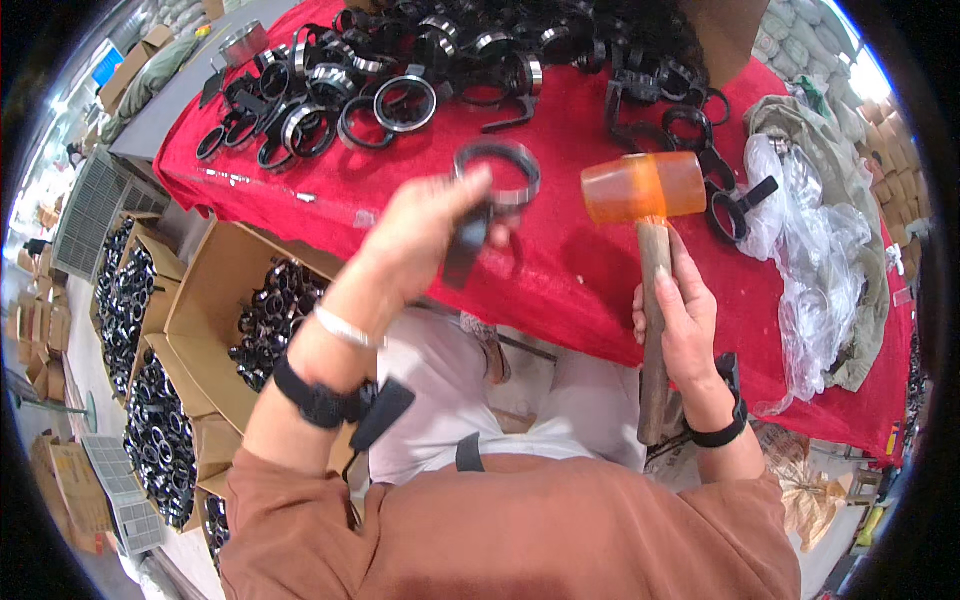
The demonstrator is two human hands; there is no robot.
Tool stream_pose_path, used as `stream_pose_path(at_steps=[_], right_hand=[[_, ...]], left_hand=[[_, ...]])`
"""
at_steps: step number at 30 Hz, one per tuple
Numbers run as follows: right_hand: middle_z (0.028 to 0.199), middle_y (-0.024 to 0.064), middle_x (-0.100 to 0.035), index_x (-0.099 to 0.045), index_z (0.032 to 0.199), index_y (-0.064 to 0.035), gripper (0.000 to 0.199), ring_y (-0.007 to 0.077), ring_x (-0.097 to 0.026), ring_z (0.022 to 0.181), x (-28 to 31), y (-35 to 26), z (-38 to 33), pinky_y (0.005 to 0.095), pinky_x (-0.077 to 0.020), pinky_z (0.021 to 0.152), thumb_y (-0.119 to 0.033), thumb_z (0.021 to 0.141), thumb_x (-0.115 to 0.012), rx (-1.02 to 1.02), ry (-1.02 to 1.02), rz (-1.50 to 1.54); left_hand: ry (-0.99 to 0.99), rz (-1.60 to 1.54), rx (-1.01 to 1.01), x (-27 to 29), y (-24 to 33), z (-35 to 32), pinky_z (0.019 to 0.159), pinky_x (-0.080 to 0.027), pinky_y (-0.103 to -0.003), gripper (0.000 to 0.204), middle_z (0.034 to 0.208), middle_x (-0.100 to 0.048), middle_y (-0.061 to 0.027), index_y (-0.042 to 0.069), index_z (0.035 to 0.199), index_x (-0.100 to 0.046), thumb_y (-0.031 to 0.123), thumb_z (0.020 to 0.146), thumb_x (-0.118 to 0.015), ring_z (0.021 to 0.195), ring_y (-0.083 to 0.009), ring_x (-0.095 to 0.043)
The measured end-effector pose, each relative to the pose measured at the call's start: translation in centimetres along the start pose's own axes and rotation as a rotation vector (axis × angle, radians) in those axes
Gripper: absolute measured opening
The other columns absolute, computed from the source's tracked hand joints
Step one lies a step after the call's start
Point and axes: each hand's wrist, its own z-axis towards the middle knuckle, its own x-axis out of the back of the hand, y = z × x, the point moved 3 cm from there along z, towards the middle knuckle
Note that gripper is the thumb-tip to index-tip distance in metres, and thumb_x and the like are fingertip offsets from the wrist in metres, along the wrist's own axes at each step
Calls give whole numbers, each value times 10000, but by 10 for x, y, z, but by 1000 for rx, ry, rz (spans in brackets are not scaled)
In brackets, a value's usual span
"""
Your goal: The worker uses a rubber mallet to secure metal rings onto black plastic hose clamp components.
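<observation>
My left hand (425, 230) is closed on the black handle of a ring-shaped part (515, 195) with a shiny metal band, raised above the red cloth; hand and part are a little blurred. My right hand (685, 315) wraps round the wooden shaft of a mallet (645, 188), whose translucent orange head points up and sits to the right of the ring part. Beyond both hands lies a heap of similar black ring parts (405, 103), some with metal bands. One more black ring part (728, 215) rests just right of the mallet head.
The table wears a red cloth (570, 290). At its right lie crumpled clear plastic (800, 260) and a grey-green cloth (865, 310). Left of my legs, an open cardboard box (215, 290) and further boxes hold many black ring parts (160, 430). A cardboard piece (735, 35) stands at the back.
</observation>
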Motion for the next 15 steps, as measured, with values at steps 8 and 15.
stream_pose_path(at_steps=[8,15], right_hand=[[809,40,-559,-309,1382,-96,533,65,-497,639,-33,-7,-28,225,-463,603,-65,878,-482,25,-172,-332],[772,15,-530,-278,1385,-51,523,53,-462,586,-40,-49,-37,188,-425,550,-21,885,-429,473,-43,-420]], left_hand=[[285,-6,90,-11,-78,-48,542,-462,-250,443,760,-635,-98,0,919,-600,421,913,-461,590,-131,-580],[349,-14,33,-10,-82,-42,494,-431,-235,449,641,-586,-63,12,844,-579,438,908,-451,505,-111,-522]])
